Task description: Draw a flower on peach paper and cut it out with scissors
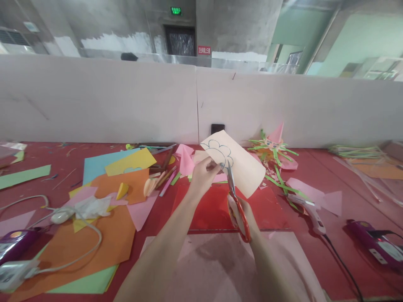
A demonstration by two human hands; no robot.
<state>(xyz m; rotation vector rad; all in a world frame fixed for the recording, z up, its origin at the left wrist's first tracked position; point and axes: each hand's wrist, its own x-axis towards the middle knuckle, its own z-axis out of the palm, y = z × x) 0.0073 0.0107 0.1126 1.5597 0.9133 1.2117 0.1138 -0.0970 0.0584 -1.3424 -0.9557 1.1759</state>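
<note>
A cream sheet of paper (pixel 247 165) with a flower outline drawn in dark ink is held up off the table. My left hand (pixel 205 171) pinches its lower left edge, fingers closed beside the drawing. My right hand (pixel 237 212) is wrapped around the red handles of a pair of scissors (pixel 239 212). The blades point up and away, meeting the paper at the lower part of the flower outline. Some of my right fingers are hidden behind the handles. Below both hands lies a bright red sheet (pixel 208 209).
Coloured paper (pixel 116 226) and a white cable (pixel 97 239) lie at left. On the right are a glue gun (pixel 315 216), a purple device (pixel 374 243) and a paper figure with a pink cone hat (pixel 273 140). A white partition (pixel 126 100) stands behind the table.
</note>
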